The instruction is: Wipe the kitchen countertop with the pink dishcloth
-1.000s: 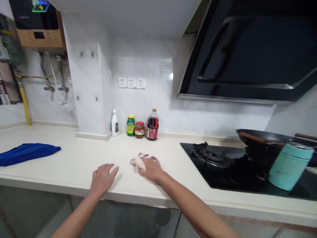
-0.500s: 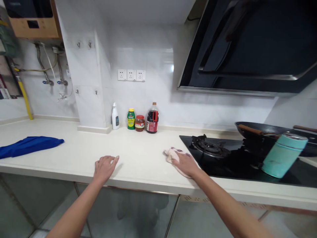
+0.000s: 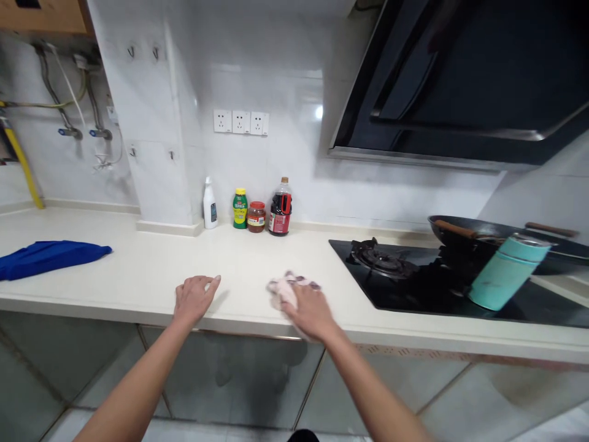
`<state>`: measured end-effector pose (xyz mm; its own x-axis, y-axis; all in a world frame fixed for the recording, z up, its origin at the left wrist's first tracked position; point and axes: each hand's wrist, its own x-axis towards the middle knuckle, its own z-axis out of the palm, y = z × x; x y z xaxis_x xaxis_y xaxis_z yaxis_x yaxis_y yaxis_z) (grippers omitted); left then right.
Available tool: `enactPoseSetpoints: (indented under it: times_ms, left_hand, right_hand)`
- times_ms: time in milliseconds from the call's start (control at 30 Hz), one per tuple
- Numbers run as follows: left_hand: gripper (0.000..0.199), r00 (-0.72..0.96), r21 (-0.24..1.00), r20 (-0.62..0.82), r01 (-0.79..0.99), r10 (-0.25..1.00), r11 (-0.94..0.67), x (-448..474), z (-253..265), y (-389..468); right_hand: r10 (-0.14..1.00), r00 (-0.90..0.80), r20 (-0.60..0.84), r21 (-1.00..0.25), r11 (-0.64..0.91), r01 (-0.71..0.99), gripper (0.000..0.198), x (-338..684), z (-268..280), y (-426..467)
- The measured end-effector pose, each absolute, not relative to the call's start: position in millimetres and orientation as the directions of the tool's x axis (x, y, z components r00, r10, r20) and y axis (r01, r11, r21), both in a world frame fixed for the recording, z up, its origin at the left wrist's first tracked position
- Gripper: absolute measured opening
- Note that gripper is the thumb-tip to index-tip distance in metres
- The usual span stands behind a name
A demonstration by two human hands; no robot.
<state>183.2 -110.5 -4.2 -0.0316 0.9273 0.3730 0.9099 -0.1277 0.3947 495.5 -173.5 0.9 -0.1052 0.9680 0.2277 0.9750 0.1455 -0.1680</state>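
My right hand (image 3: 310,310) presses a pale cloth with dark purple patches (image 3: 286,287) against the white countertop (image 3: 248,261), left of the black gas stove (image 3: 437,288). The cloth and fingertips are blurred by motion, and the palm covers part of the cloth. Nearer the counter's front edge on the left, my left hand (image 3: 196,299) lies on the surface with its fingers loosely bent and thumb apart. Nothing is in it.
Against the wall stand a white spray bottle (image 3: 210,205), a green bottle (image 3: 240,210), a red-lidded jar (image 3: 256,218) and a dark sauce bottle (image 3: 280,212). Blue fabric (image 3: 55,256) lies far left. A turquoise flask (image 3: 508,273) and a wok (image 3: 460,234) are on the stove.
My right hand has slid left with the cloth, away from the stove's edge. The left hand stays at nearly the same spot. The camera view has tilted slightly downward.
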Motion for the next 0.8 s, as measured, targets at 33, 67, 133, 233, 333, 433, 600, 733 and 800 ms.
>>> enactPoseSetpoints:
  times_ms: [33,67,133,233,333,433,600,733,800]
  left_hand:
    - [0.058,-0.038,0.396,0.369,0.910,0.929,-0.120,183,-4,-111]
    - [0.059,-0.044,0.397,0.364,0.911,0.930,-0.113,182,-3,-110]
    - [0.061,-0.054,0.399,0.347,0.912,0.936,-0.096,180,-3,-110]
    - [0.064,-0.064,0.401,0.322,0.913,0.945,-0.075,177,-2,-107]
    - [0.065,-0.050,0.382,0.310,0.921,0.949,-0.076,175,-3,-103]
    - [0.063,-0.043,0.367,0.308,0.927,0.950,-0.077,175,-3,-101]
    - [0.063,-0.044,0.369,0.322,0.926,0.946,-0.083,177,-1,-103]
    - [0.063,-0.038,0.362,0.322,0.928,0.946,-0.086,180,-1,-105]
    - [0.062,-0.035,0.358,0.330,0.929,0.943,-0.091,180,-1,-106]
  right_hand:
    - [0.952,-0.177,0.250,-0.181,0.225,0.957,0.055,472,2,-175]
    - [0.929,-0.245,0.278,-0.189,0.303,0.934,0.053,450,1,-178]
    - [0.866,-0.362,0.346,-0.188,0.442,0.877,0.053,415,-6,-185]
    - [0.766,-0.480,0.428,-0.144,0.582,0.800,0.064,394,-27,-195]
    - [0.727,-0.487,0.485,-0.101,0.599,0.794,0.076,412,-51,-202]
    - [0.743,-0.373,0.555,-0.082,0.495,0.865,0.085,461,-69,-211]
    - [0.773,-0.212,0.597,-0.043,0.295,0.955,0.085,584,-91,-237]
    - [0.789,-0.072,0.610,-0.004,0.095,0.996,0.073,693,-109,-257]
    - [0.787,-0.006,0.617,0.011,-0.001,1.000,0.071,743,-114,-265]
